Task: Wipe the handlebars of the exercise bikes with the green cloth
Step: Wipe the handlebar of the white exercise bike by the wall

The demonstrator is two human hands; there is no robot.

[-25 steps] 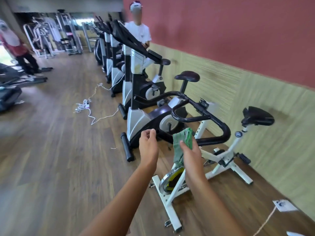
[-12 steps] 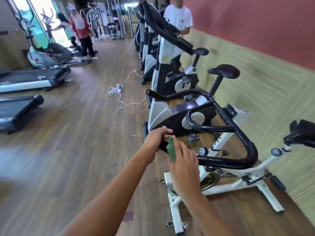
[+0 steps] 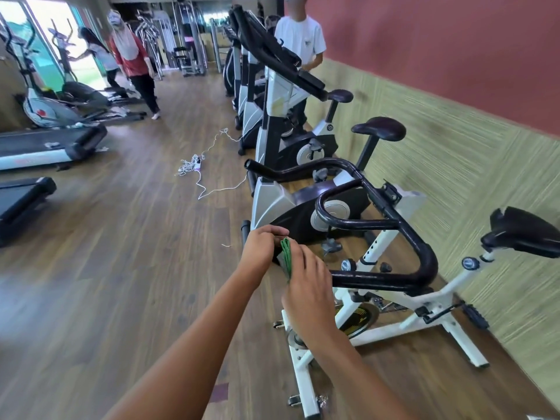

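Handlebars (image 3: pixel 422 253) first: black looped ones on the white spin bike (image 3: pixel 375 250), sitting right of centre in the head view, with its black saddle (image 3: pixel 521 231) out at the right edge. Both hands are at the near tip of the lower bar, bottom middle of the frame. The left hand (image 3: pixel 262 247) has its fingers curled over the very end of the bar. The right hand (image 3: pixel 309 289) is right beside it, back of the hand facing up, fingers bent down over the bar and holding the green cloth (image 3: pixel 286 257) against it. Only a bunched green edge pokes out between the two hands, and I can't tell where the right thumb is.

A grey and black bike (image 3: pixel 272 204) stands just behind. A white cable (image 3: pixel 197 166) lies on the wooden floor, upper middle. There's a treadmill (image 3: pixel 45 144) far left, a person in a white shirt (image 3: pixel 301 34) at top centre, and a person in a red top (image 3: pixel 131 53) upper left.
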